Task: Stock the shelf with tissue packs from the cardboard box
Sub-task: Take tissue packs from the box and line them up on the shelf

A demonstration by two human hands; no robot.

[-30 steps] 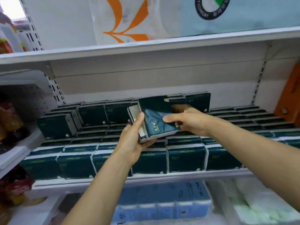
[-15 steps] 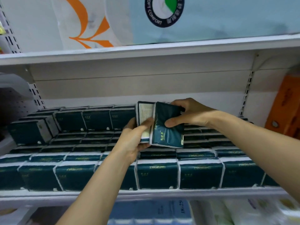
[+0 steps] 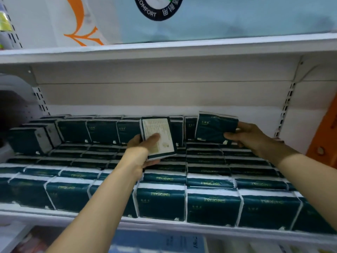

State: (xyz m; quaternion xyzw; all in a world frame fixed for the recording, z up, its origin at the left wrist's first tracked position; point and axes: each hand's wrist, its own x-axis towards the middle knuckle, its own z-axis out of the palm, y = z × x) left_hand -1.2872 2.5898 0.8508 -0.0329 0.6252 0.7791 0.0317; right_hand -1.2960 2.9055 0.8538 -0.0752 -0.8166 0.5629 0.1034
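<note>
My left hand (image 3: 141, 152) grips a dark green tissue pack (image 3: 160, 130) upright over the middle of the shelf, its pale printed label facing me. My right hand (image 3: 249, 136) holds a second dark green pack (image 3: 212, 127) by its right end, tilted, at the right end of the back upper row. The white shelf (image 3: 164, 222) carries several rows of the same green packs, lying flat in front and stacked higher at the back left. The cardboard box is out of sight.
A white shelf board (image 3: 164, 50) runs overhead with large pale-blue and white tissue bags (image 3: 218, 17) on it. An orange object (image 3: 326, 136) stands at the right end. Slotted uprights (image 3: 285, 108) flank the back wall. Blue and white packs (image 3: 164, 241) fill the shelf below.
The two packs, held together a moment ago, are now apart. My right hand carried its pack right and back to the rear row. My left hand keeps the other, label side toward me.
</note>
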